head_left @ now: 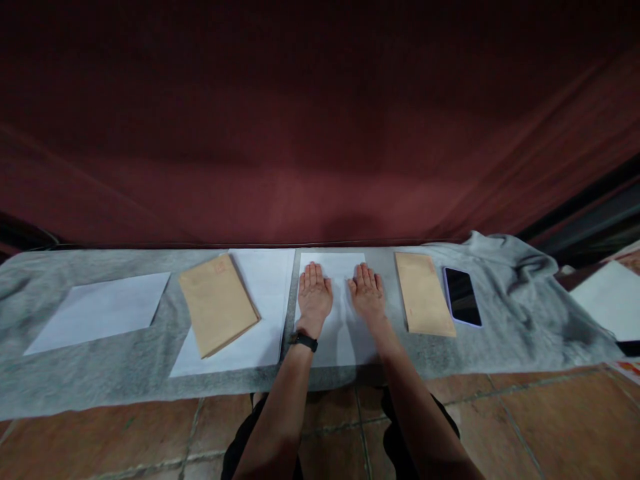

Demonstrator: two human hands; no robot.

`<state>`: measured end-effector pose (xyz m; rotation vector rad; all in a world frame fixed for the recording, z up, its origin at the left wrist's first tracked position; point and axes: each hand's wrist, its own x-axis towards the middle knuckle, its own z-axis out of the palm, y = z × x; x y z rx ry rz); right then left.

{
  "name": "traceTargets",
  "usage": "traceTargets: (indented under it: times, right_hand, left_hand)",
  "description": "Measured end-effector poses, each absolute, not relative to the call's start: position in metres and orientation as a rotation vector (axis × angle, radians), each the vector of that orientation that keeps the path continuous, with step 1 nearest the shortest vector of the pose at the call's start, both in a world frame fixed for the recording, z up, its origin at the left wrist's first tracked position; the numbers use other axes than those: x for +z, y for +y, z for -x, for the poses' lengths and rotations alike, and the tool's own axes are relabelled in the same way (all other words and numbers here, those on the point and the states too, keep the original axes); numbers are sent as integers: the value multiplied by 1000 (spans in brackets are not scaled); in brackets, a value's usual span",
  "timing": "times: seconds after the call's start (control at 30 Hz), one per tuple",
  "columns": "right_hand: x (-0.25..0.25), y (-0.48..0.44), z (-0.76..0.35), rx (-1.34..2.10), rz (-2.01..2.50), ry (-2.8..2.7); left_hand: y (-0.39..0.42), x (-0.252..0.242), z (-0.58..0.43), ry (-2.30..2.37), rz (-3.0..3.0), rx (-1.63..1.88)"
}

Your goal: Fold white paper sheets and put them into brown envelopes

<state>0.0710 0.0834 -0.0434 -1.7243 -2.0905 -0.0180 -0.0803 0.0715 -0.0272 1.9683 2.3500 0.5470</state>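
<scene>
I see the white sheet beneath the left hand and right hand, both laid flat, fingers outstretched. Right of them lie a brown envelope, then a phone; left, a brown packet.

Left hand observed palm down on the left side of the white sheet, fingers extended, close together and directed toward its far edge; a dark wristband encircles the left wrist. Right hand noted in matching pose at the sheet's right edge, apart from the left, thumbs inward. Both forearms, bare, pass by the sheet's near corners, diverging toward the body.
</scene>
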Motion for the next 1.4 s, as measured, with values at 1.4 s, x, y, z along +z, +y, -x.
traceTargets:
  times: [1.4]
  right_hand:
    - [-29, 32, -83, 242, 1483, -2351]
  left_hand:
    - [1, -16, 52, 2013, -2263, 459]
